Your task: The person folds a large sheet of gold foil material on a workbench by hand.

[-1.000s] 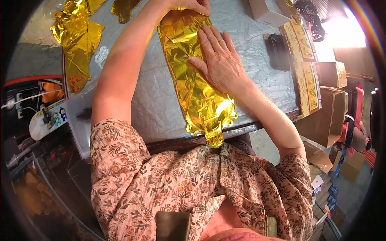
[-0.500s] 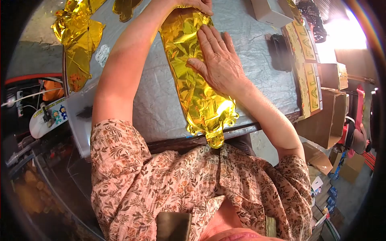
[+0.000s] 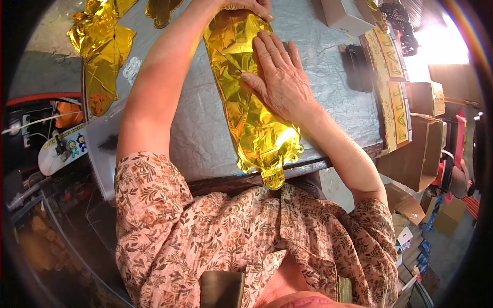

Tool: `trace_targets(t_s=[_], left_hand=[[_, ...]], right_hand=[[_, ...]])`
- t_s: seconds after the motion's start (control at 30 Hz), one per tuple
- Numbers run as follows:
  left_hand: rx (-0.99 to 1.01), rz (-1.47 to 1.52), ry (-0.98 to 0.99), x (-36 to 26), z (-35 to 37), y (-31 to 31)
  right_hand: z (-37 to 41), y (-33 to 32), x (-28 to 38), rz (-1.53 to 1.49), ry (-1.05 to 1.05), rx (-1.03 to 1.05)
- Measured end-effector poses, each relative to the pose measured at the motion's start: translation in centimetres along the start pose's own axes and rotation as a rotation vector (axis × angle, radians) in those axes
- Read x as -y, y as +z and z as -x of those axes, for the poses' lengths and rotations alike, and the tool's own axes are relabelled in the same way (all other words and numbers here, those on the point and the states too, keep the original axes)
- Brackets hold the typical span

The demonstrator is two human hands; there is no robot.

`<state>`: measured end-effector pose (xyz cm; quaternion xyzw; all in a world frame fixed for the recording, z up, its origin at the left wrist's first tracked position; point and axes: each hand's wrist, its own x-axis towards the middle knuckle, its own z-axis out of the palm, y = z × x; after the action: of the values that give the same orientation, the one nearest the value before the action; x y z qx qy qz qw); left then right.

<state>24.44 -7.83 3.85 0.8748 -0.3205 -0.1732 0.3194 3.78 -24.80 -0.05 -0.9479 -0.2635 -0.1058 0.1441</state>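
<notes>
Flattened gold foil balloon lying lengthwise on the grey-covered table, its tab overhanging the near edge; uneven palm pressure could crease or skew the thin foil. The right hand rests flat, fingers extended over the balloon's right side, thumb spread; the left hand curls at the far end, whether gripping cannot be told

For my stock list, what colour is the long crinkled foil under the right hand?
Shiny gold crinkled foil, best seen in the head view.
</notes>
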Motion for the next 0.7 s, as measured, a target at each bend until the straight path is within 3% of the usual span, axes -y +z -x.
trace_targets(t_s=[0.7], left_hand=[[0.062,-0.148,-0.103,-0.7,-1.3,0.2]], right_hand=[[0.3,0.1,-0.2,0.024,-0.030,0.007]])
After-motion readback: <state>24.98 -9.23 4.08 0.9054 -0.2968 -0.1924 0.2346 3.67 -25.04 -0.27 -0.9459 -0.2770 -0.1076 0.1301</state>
